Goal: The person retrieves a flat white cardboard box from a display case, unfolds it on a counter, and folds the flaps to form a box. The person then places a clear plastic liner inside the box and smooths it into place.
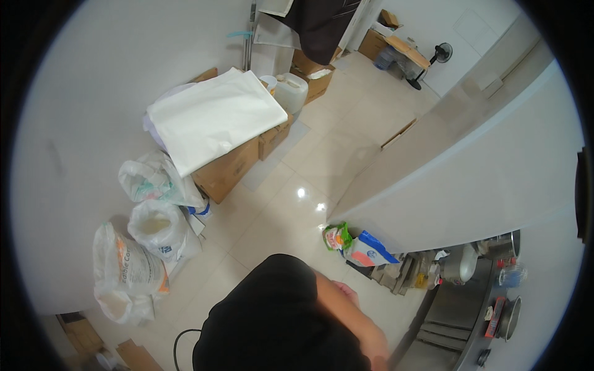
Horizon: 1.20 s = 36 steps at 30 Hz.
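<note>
A black sleeve (266, 315) fills the lower middle, and a bare arm (349, 315) runs from it down to the right. Just beyond that arm, part of a hand shows, seemingly my right hand (346, 292). Most of its fingers are hidden, so whether it holds anything cannot be made out. My left hand does not show. Nearest to the visible hand are a green packet (337, 237) and a blue-and-white bag (371, 250), standing on the floor against the white wall.
Open white sacks (158, 229) line the left wall. Behind them, a white sheet (216, 117) covers cardboard boxes (229, 167), with a white jerrycan (291, 91) alongside. Bottles (424, 278) and a metal counter (455, 309) with pots stand at right. A black fan (440, 55) stands far off.
</note>
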Each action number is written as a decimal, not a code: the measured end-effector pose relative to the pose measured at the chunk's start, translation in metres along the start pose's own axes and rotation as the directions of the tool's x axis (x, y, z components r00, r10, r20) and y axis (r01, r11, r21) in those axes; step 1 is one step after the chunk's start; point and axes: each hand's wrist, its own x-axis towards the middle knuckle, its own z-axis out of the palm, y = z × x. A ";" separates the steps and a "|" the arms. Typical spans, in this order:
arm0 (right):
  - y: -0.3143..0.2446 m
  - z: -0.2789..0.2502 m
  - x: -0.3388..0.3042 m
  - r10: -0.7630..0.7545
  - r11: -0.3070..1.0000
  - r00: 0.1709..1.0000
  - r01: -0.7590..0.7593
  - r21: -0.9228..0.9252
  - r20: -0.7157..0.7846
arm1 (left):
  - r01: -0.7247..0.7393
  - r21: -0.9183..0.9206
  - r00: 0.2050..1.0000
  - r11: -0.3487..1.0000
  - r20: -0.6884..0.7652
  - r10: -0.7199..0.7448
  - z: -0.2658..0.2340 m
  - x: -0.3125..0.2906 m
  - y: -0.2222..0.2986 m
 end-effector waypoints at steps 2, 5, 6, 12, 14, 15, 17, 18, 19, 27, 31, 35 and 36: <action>-0.006 -0.009 -0.006 -0.016 0.984 0.996 0.030 0.174 -0.084 | -0.019 0.028 1.000 0.999 -0.024 0.019 0.002 -0.002 0.003; -0.018 -0.030 -0.017 -0.033 0.880 0.974 0.135 0.455 -0.225 | -0.040 0.145 0.965 0.989 -0.252 0.076 0.010 -0.002 0.005; -0.023 -0.039 -0.021 -0.079 0.797 0.961 0.220 0.562 -0.263 | -0.084 0.218 0.932 0.972 -0.328 0.155 0.013 0.000 0.003; -0.056 -0.084 -0.043 -0.208 0.497 0.925 0.379 0.781 -0.317 | -0.191 0.583 0.551 0.790 -0.602 0.578 0.018 0.024 -0.012; -0.067 -0.092 -0.048 -0.226 0.433 0.907 0.420 0.798 -0.355 | -0.219 0.637 0.372 0.739 -0.645 0.667 0.013 0.026 -0.019; -0.072 -0.096 -0.048 -0.243 0.417 0.905 0.423 0.805 -0.350 | -0.243 0.654 0.231 0.716 -0.678 0.698 0.011 0.026 -0.021; -0.080 -0.101 -0.044 -0.289 0.367 0.906 0.402 0.839 -0.308 | -0.224 0.672 0.149 0.706 -0.693 0.706 0.006 0.023 -0.026; -0.081 -0.102 -0.041 -0.310 0.342 0.910 0.376 0.861 -0.274 | -0.210 0.680 0.116 0.703 -0.696 0.708 0.005 0.021 -0.028; -0.082 -0.103 -0.037 -0.359 0.305 0.910 0.326 0.895 -0.209 | -0.220 0.667 0.125 0.712 -0.705 0.698 0.004 0.019 -0.031; -0.096 -0.078 0.005 -0.334 0.503 0.931 0.041 0.863 0.150 | 0.059 0.647 0.136 0.760 -0.760 0.636 -0.004 -0.029 -0.055; -0.128 -0.051 0.012 -0.182 0.633 0.976 0.206 0.746 -0.116 | 0.341 0.532 0.139 0.775 -0.844 0.518 -0.007 -0.089 -0.052; -0.149 -0.048 -0.005 -0.429 0.587 0.838 0.543 0.601 -0.337 | 0.418 -0.008 -0.021 0.908 -1.000 0.000 0.028 -0.163 -0.052; -0.151 -0.054 -0.012 -0.517 0.528 0.765 0.638 0.561 -0.384 | 0.463 -0.152 -0.159 0.873 -0.983 -0.086 0.045 -0.187 -0.056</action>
